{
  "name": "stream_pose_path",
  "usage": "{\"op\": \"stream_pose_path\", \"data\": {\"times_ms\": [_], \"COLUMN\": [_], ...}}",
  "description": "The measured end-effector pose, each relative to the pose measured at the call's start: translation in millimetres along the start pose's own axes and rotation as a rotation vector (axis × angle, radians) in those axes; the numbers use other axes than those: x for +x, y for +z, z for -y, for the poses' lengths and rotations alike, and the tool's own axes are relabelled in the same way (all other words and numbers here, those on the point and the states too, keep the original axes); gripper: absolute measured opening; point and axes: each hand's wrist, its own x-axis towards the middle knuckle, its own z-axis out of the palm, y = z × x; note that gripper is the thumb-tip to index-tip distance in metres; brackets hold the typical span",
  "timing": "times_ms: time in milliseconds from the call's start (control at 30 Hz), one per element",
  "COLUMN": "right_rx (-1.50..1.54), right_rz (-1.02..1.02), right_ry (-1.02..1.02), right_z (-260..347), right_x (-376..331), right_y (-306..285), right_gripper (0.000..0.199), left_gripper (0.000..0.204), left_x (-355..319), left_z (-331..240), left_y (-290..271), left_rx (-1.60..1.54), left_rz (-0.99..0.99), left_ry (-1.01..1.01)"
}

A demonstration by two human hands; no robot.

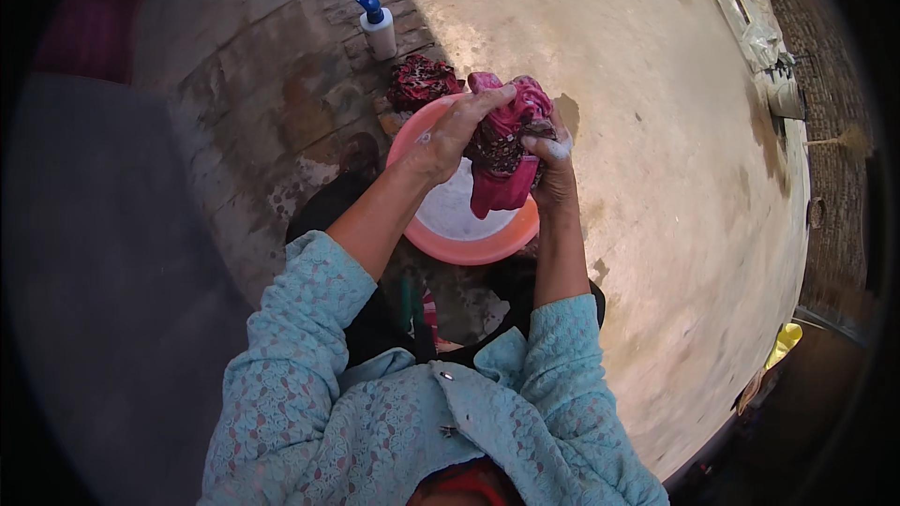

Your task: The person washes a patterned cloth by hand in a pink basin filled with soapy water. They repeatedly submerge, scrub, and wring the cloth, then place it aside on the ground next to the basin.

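A bunched pink and dark patterned cloth [506, 155] is held up over a pink-orange basin [450, 249]. My left hand [453, 136] presses on the cloth's left side, its fingers reaching across the top. On the other side my right hand [555, 161] grips the cloth, thumb in front, with white suds on it. One pink end hangs down above the foamy water [457, 206] in the basin. Another dark red patterned cloth [422, 82] lies in a heap just beyond the basin's far left rim.
A white bottle with a blue pump top [379, 33] stands on the brick paving past the heaped cloth. Pale concrete floor [675, 187] stretches to the right, where a small bucket [786, 99] sits by a brick wall. My knees flank the basin.
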Motion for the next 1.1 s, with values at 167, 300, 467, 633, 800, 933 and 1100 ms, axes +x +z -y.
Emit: {"op": "stream_pose_path", "data": {"times_ms": [167, 300, 467, 633, 800, 933, 1100], "right_rx": [0.018, -0.042, 0.081, -0.58, -1.512, -1.501, -0.488], "right_rz": [-0.035, -0.051, -0.127, -0.386, -0.504, -0.295, -0.135], "right_ry": [0.106, 0.192, 0.232, 0.214, 0.086, 0.167, 0.331], "right_z": [-37, -72, -151, -202, -210, -243, -227], "right_x": [8, 13, 18, 18, 22, 25, 16], "right_y": [-55, -76, -123, -171, -157, -171, -206], "right_gripper": [0.051, 0.051, 0.046, 0.062, 0.103, 0.069, 0.043], "left_gripper": [0.04, 0.043, 0.035, 0.029, 0.027, 0.025, 0.025], "left_x": [5, -7, -17, -20, -27, -28, -17], "left_z": [1, -12, -28, -31, -40, -42, -28], "left_y": [-14, -15, -7, -8, -10, -9, -16], "left_rx": [0.41, 0.44, 0.362, 0.286, 0.242, 0.203, 0.176], "left_rz": [-0.097, -0.212, -0.284, -0.233, -0.326, -0.344, -0.292], "left_ry": [-0.135, -0.04, -0.068, -0.052, -0.069, -0.085, -0.066]}}
